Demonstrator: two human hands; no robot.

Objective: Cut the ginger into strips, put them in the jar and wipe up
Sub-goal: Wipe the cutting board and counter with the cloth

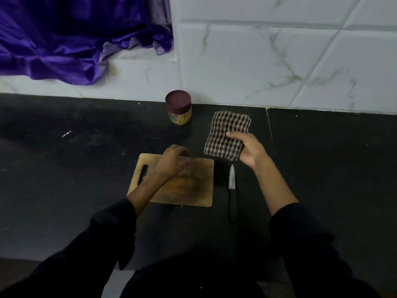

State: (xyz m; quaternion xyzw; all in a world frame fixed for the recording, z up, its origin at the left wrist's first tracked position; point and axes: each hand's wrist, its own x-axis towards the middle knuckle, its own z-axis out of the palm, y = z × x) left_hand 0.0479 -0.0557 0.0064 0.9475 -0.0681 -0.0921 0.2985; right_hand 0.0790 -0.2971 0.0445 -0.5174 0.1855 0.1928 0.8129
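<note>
A clear jar [178, 108] with a maroon lid on it stands near the wall, with ginger strips inside. A wooden cutting board [199, 186] lies on the black counter with yellowish ginger residue at its middle. My left hand [171, 161] rests curled over the board's far edge; whether it holds anything is hidden. My right hand [247, 150] pinches the near corner of a folded checked cloth [227, 131], thumb on top. A knife [232, 186] with a black handle lies on the counter just right of the board, its blade pointing away.
The black counter [75, 168] meets a white tiled wall [279, 61] at the back. A purple cloth [64, 39] hangs over a ledge at the upper left. A seam in the counter runs just right of the checked cloth.
</note>
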